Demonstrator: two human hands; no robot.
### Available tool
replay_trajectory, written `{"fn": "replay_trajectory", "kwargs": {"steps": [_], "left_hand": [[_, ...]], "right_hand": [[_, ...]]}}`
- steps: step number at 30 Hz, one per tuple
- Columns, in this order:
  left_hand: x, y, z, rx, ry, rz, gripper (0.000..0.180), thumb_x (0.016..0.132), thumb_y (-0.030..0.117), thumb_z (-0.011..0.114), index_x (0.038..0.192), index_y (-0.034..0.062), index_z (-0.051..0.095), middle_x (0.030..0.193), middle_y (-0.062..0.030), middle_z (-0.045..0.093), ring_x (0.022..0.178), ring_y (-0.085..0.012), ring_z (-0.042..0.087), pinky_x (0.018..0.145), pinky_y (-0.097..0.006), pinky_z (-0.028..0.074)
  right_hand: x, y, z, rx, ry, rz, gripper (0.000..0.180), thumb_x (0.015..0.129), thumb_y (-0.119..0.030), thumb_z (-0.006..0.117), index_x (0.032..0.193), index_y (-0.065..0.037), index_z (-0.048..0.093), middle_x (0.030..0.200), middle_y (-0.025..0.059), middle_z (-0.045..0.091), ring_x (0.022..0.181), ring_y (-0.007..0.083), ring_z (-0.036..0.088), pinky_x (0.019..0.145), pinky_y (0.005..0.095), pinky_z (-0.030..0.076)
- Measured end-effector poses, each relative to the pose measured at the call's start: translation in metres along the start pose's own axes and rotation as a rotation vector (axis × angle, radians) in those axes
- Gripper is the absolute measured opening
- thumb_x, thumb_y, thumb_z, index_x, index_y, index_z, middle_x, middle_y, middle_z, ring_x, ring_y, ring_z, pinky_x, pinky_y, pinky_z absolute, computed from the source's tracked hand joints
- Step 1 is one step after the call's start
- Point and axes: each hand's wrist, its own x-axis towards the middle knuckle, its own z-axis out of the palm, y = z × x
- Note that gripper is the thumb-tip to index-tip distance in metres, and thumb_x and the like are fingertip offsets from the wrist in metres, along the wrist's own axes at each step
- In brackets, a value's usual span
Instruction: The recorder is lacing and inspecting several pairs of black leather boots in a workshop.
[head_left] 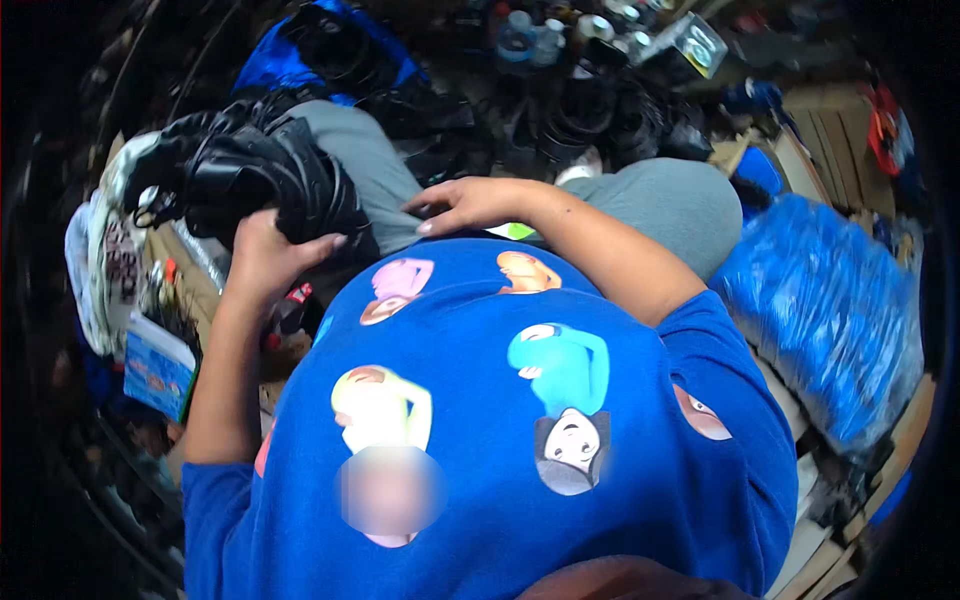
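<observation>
- blue shirt w/ cartoon figures (480,370) takes up most of the view, one print blurred out; it blocks whatever's below the lap
- grey trousers (665,205), legs spread, partly covered by the RH forearm
- big clear plastic bag (820,310) on the right, stuffed w/ crinkly blue stuff, can't tell what exactly
- heap of black stuff (600,110) past the knees, too dark to sort out
- blue plastic (270,60) up top w/ more black stuff on it; can't tell if it's a bag or a sheet
- black strappy bundle (255,175): at the left knee, glossy, folded in overlapping layers; far edge melts into the dark bits behind
- white bag w/ dark lettering (95,300) just left of that, contents n/a from here
- left hand (268,250) grasping the bundle's near side, thumb along it, other fingers hidden behind
- right hand (475,205) at the lap, fingers loosely bent, dark gap btwn thumb & index; can't tell if it's pinching anything
- small blue carton (158,365), far left, tilted
- clear bottles (548,42) at the top, blurry, contents unclear
</observation>
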Motion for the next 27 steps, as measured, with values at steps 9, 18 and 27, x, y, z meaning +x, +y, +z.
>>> {"fn": "replay_trajectory", "kwargs": {"steps": [9,18,27], "left_hand": [[-0.019,0.008,-0.006,0.377,0.241,0.069,0.037,0.057,0.031,0.077,0.084,0.0078,0.065,0.081,-0.0158,0.064,0.081,-0.0330,0.062,0.072,-0.041,0.048],[-0.143,-0.029,-0.101,0.459,0.832,-0.191,0.057,0.052,0.047,0.080,0.059,-0.0055,0.061,0.057,-0.0167,0.060,0.051,-0.0275,0.061,0.056,-0.034,0.050],[-0.236,-0.200,-0.206,0.464,0.947,-0.716,0.053,0.053,0.040,0.081,0.092,0.0065,0.068,0.087,-0.0135,0.067,0.080,-0.0251,0.064,0.074,-0.033,0.048]], "right_hand": [[0.018,0.061,-0.041,-0.391,0.149,0.210,0.052,0.081,-0.040,0.061,0.116,-0.001,0.055,0.107,0.0155,0.061,0.098,0.0235,0.058,0.085,0.0336,0.045],[0.042,0.088,-0.058,-0.206,0.145,0.309,0.037,0.085,-0.025,0.061,0.111,0.000,0.058,0.094,0.0073,0.063,0.084,0.0148,0.056,0.074,0.0283,0.046],[0.042,0.098,-0.059,-0.175,0.186,0.323,0.036,0.084,-0.023,0.061,0.110,0.001,0.058,0.089,0.0062,0.062,0.077,0.0140,0.055,0.069,0.0284,0.045]]}}
